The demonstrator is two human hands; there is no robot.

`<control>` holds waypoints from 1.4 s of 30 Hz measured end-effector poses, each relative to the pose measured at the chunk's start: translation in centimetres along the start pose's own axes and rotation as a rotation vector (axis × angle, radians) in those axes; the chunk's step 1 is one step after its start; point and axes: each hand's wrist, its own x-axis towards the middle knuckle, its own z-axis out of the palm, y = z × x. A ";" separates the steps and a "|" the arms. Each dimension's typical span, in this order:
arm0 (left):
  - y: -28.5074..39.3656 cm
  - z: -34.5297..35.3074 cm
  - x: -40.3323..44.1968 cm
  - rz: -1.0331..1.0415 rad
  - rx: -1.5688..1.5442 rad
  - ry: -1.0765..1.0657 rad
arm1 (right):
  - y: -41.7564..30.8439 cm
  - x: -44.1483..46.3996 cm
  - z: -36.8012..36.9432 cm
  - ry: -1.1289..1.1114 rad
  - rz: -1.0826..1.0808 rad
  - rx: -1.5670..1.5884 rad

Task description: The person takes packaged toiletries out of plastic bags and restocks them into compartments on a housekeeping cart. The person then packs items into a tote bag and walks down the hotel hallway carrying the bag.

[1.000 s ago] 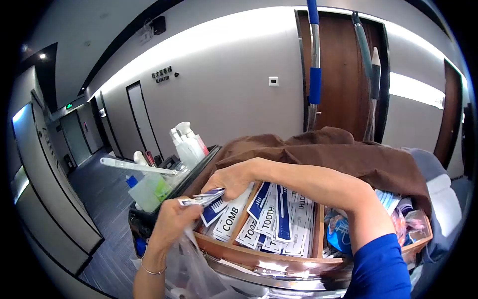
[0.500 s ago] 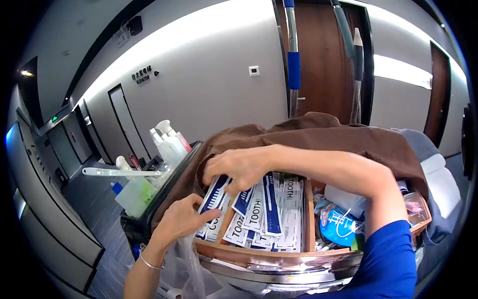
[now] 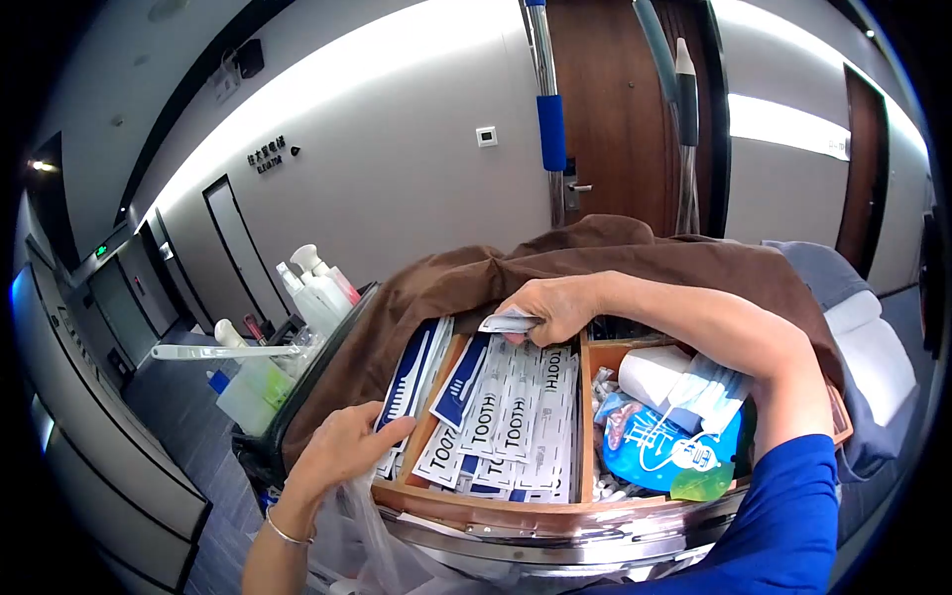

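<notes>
My right hand is closed on a white packet, seen nearly edge-on above the middle compartment. Below it lie overlapping white and blue toothbrush packets printed "TOOTH". My left hand is at the front left of the drawer, its thumb stretched over the edge of the blue and white packets in the left compartment. A clear plastic bag rises to the left palm, with the lower fingers curled around its top and partly hidden.
The wooden drawer's right compartment holds a blue packet, a face mask and a white roll. A brown cloth drapes behind. Bottles and a white-handled brush stand left. Upright poles rise behind.
My right hand has moved right from the left compartment to above the toothbrush packets, with a packet now in its fingers. A blue packet atop the pile is gone. The view shifted slightly.
</notes>
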 end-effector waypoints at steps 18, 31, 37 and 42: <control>-0.8 0.2 0.4 0.042 -0.069 0.004 | 0.8 3.2 0.2 -0.156 -0.110 0.152; -1.1 0.2 0.5 -0.001 -0.060 -0.029 | -1.4 5.3 2.8 -0.342 -0.076 -0.345; -1.0 0.1 0.4 0.030 -0.099 -0.011 | -0.7 4.1 5.0 -0.244 -0.431 -0.392; -0.7 -0.2 0.1 0.014 -0.038 -0.010 | 0.1 -0.2 4.3 -0.377 -0.447 -0.397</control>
